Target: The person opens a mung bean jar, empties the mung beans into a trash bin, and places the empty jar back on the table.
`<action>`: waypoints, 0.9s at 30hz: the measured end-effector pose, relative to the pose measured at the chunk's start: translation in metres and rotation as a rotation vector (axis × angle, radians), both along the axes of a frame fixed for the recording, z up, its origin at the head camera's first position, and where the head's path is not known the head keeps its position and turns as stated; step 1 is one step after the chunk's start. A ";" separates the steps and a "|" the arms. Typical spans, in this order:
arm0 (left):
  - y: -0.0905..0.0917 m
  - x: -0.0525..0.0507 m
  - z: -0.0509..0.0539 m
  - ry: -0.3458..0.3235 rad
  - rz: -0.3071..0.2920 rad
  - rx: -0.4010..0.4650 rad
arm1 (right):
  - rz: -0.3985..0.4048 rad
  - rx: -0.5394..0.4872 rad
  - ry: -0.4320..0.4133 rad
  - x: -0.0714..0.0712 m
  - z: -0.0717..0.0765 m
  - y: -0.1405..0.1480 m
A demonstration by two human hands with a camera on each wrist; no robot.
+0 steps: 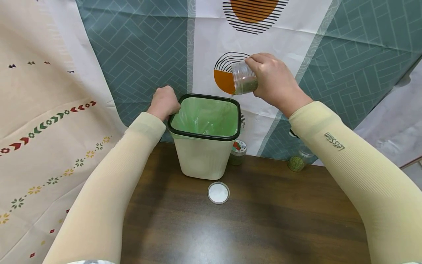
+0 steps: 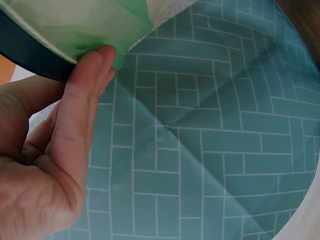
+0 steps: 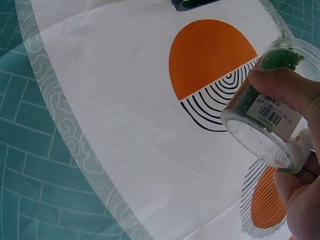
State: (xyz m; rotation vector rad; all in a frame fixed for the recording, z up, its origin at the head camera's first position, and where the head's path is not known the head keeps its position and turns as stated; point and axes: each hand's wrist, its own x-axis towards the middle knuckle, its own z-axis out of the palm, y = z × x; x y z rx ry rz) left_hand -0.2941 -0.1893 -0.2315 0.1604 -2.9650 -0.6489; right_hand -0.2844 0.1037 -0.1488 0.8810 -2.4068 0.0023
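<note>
My left hand [image 1: 165, 101] grips the black rim [image 1: 207, 138] of a pale trash can at its left back corner, with thumb and fingers pinching the edge in the left wrist view. A green bag [image 1: 211, 117] lines the trash can [image 1: 204, 157]. My right hand [image 1: 273, 79] holds a clear plastic jar [image 1: 243, 77] tipped on its side above the can's far right corner, mouth to the left. Green granules [image 3: 280, 59] lie inside the jar along its lower side, some near the mouth. A label with a barcode shows in the right wrist view.
A round white lid [image 1: 218, 193] lies on the dark wooden table [image 1: 263, 220] before the can. A jar with a printed lid [image 1: 238, 152] stands just right of the can. Farther right, another clear jar [image 1: 298, 161] holds green bits. Patterned cloth [image 1: 158, 47] hangs behind.
</note>
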 end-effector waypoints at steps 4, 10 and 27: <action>-0.001 0.001 0.000 -0.003 0.002 0.008 | 0.003 -0.002 0.000 0.000 0.000 0.000; -0.002 0.003 0.001 -0.016 0.008 0.018 | 0.022 0.001 0.010 0.000 0.000 -0.003; 0.000 0.002 0.001 -0.012 0.001 0.014 | 0.044 0.016 0.049 -0.003 0.001 -0.005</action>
